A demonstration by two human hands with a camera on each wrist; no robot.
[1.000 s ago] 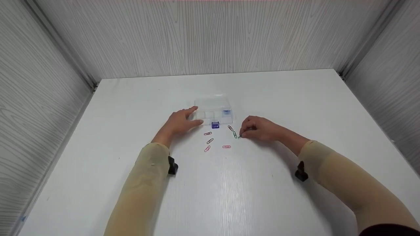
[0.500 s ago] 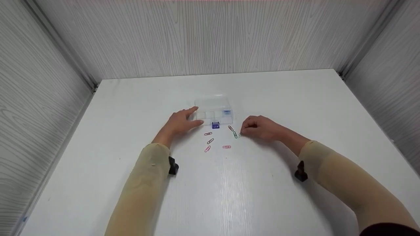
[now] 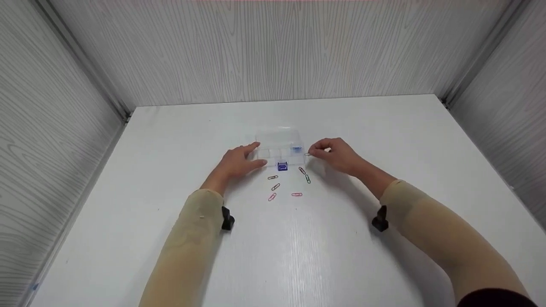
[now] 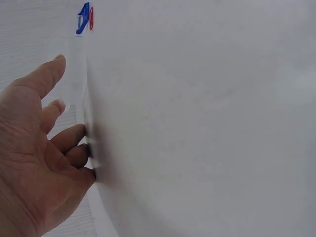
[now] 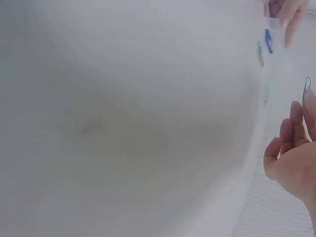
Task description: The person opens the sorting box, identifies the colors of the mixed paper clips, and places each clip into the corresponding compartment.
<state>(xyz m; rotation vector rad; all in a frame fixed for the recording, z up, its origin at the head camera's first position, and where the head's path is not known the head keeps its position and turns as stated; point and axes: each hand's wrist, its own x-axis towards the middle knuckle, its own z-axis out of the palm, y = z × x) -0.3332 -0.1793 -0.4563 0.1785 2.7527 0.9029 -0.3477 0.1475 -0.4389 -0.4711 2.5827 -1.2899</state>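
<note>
A clear plastic compartment box lies on the table with its lid swung back and a blue latch at its front. My left hand touches the box's left side, thumb at the front corner and index finger further back. At the box's right edge, my right hand pinches a paper clip between thumb and fingertips. Something blue shows in the back right compartment. In front of the box lie a green paper clip, a dark red paper clip and a pink paper clip.
Several more paper clips lie loose on the white table, left of the pink one. A pale wood-grain panel stands behind the table, with similar panels at both sides.
My right hand has picked the paper clip up off the table and carried it up and left to the box's right edge. My left hand stays against the box.
</note>
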